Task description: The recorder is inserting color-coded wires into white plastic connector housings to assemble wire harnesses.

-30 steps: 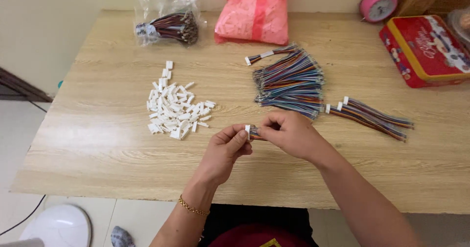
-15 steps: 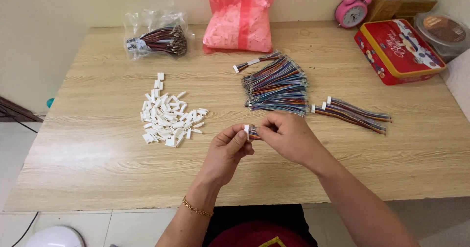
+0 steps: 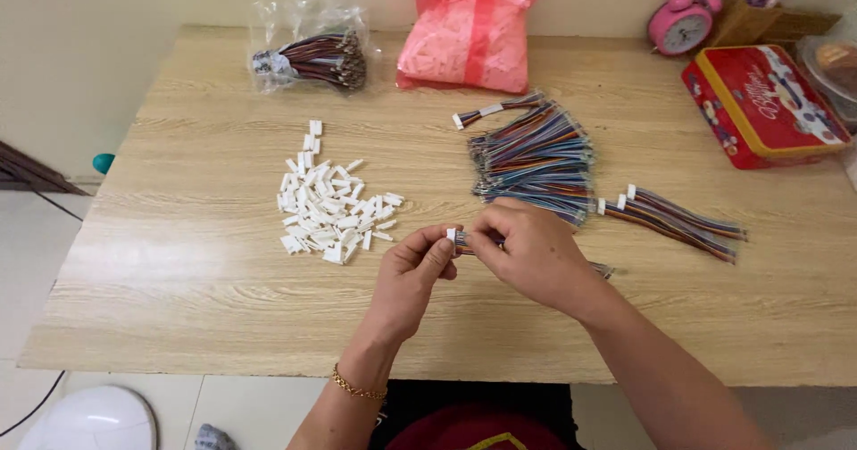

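over a wooden table (image 3: 178,262), left hand (image 3: 412,276) & right hand (image 3: 534,252) each pinch one small white connector (image 3: 452,234) w/ its coloured wire bundle (image 3: 464,243), likely mid-fitting; next probably needs a straight, firm push, white housings pile (image 3: 332,209) just left.

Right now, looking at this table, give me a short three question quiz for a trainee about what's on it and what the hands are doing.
1. True or false: the pile of white connector housings lies on the left hand's side of the table.
2. Multiple choice: what do both hands pinch between them? A) a pink alarm clock B) a small white connector on a wire bundle C) a red tin
3. Fill in: the right hand is just in front of the large stack of ____ wires.

Key: 1 true; 2 B; 3 multicoloured.
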